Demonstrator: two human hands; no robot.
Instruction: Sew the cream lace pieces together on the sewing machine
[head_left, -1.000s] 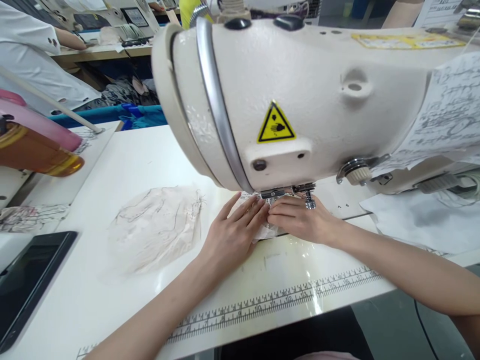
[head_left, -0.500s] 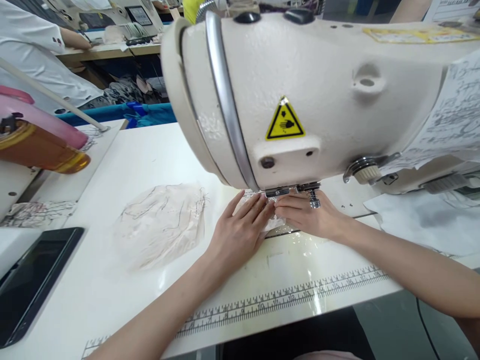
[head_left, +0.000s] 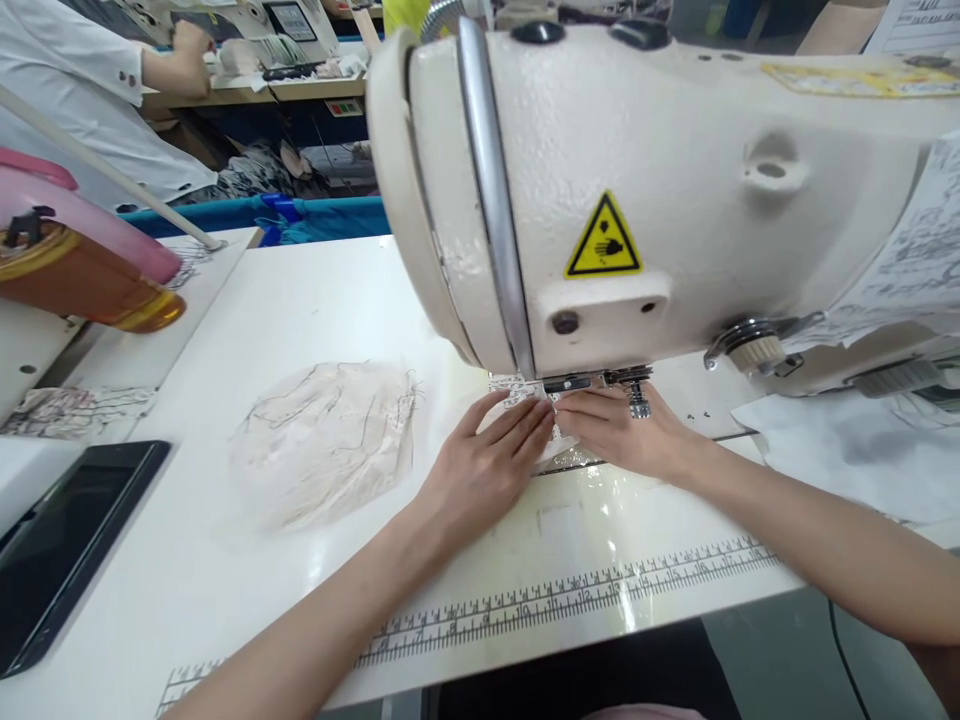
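Observation:
A small piece of pale, dark-patterned fabric (head_left: 517,388) lies under the needle end of a sewing machine (head_left: 600,200). My left hand (head_left: 491,455) rests on it, palm down, with its fingers stretched out flat. From the other side, my right hand (head_left: 622,430) meets the left fingertips; its fingers are pressed together on the fabric's edge and its thumb is hidden. The machine head covers the needle, the presser foot and part of my right fingers. Left of my hands, a sheer pale fabric piece with loose dark threads (head_left: 330,445) lies on the white table (head_left: 300,290).
A printed ruler strip (head_left: 570,595) runs along the table's front. At left are a black phone (head_left: 75,550), an amber bottle (head_left: 90,280) and a pink bottle (head_left: 97,215). White cloth (head_left: 840,450) lies at right. A person's arm (head_left: 180,70) is at another machine behind.
My view has shifted slightly, so the machine sits further right in the picture. More of the patterned fabric shows beyond my left fingers. The other person's hand behind has risen.

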